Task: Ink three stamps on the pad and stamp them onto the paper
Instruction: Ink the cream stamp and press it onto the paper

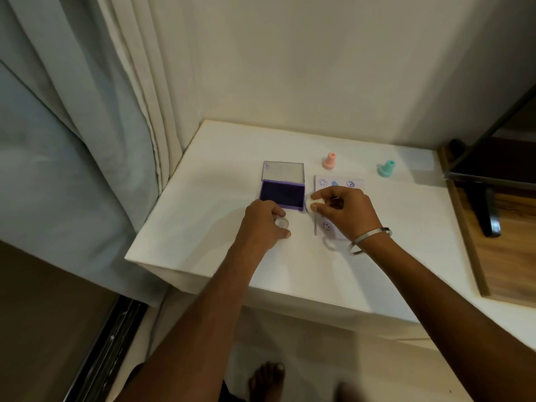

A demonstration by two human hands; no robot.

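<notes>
A purple ink pad (282, 195) lies open on the white table (203, 227), its clear lid (283, 171) folded back. My right hand (345, 213) pinches a cream stamp (313, 205) held sideways just right of the pad, its inked face toward the pad. Under that hand lies the paper (340, 182) with several blue prints. My left hand (265, 224) holds a small clear round cap (282, 223) on the table in front of the pad. A pink stamp (329, 161) and a teal stamp (386, 168) stand upright behind the paper.
Curtains (87, 111) hang at the left, a wall runs behind the table. A wooden surface (499, 227) with a dark monitor stand (490, 216) adjoins the table on the right. A metal bangle (369, 240) circles my right wrist.
</notes>
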